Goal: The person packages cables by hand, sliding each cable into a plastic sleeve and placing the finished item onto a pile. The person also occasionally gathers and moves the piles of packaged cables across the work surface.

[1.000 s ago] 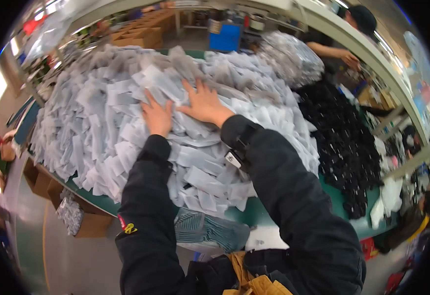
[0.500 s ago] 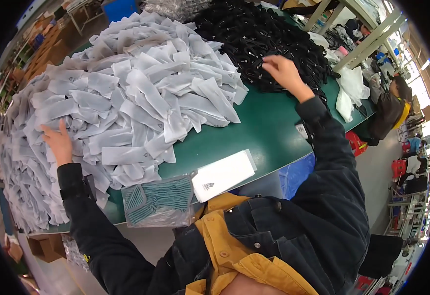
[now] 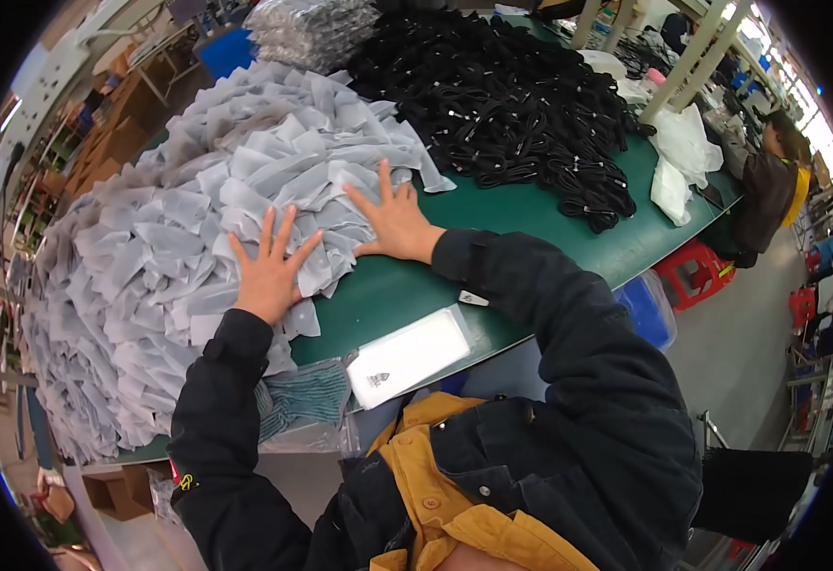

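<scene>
Head view: pale packets [image 3: 155, 271] under left grip [image 3: 266, 283] and right grip [image 3: 398, 226], both finger-spread.

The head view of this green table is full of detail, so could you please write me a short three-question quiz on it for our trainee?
1. True or false: the left hand is closed in a fist at the heap of pale grey, translucent flat packets.
2. Multiple choice: what lies on the smooth green tabletop, to the right of that heap? A: a red plastic stool; B: a mound of looped black cords; C: brown cardboard boxes.
3. Which hand is nearer the white rectangular packet's far right, where the cords lie?

Key: 1. False, its fingers are spread; 2. B; 3. The right hand.
</scene>
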{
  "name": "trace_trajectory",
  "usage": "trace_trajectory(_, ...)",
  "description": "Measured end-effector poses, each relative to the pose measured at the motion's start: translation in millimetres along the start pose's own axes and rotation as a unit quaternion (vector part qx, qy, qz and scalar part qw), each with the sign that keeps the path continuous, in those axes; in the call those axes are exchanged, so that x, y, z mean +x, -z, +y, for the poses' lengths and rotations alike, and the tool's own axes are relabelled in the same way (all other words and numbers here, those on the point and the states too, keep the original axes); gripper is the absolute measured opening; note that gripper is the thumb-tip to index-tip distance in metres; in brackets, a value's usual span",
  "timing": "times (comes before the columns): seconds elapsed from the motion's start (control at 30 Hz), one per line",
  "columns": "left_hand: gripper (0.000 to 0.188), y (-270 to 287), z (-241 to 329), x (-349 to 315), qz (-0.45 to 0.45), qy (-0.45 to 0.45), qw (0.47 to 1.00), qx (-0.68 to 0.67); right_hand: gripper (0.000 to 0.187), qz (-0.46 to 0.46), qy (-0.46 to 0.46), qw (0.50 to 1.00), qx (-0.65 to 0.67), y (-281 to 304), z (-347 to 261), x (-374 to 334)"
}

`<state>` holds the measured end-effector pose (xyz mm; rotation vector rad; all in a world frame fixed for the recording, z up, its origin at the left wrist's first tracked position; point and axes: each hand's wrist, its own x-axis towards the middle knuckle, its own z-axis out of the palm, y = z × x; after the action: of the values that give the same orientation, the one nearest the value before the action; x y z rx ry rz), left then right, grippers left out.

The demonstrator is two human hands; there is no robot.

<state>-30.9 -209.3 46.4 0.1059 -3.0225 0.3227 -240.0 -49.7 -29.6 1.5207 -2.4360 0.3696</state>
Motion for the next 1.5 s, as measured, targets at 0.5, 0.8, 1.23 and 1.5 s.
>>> trace_trajectory(0.5, 0.093, 41.4, 63.3, -9.4, 0.011, -0.03, 0.991, -0.132, 0.041, 0.015, -0.075, 0.988, -0.135, 87.0, 128.4, -24.2)
trace_trajectory(0.8, 0.076, 24.9, 151.7, -54.1, -0.062, -0.101, 0.96, -0.252, 0.032, 0.095, -0.073, 0.992, -0.05, 56.3, 157.9, -83.2)
trace_trajectory(1.23, 0.039, -6.2, 87.2, -215.4, 0.082, 0.196, 0.962, -0.171, 0.048, 0.11, -0.179, 0.976, 0.051, 36.4, 186.4, -139.8)
trace_trajectory(1.5, 0.028, -38.1, 78.8, -210.4, 0.168, 0.255, 0.914, -0.268, 0.044, 0.217, -0.167, 0.955, 0.115, 76.2, 166.4, -122.7)
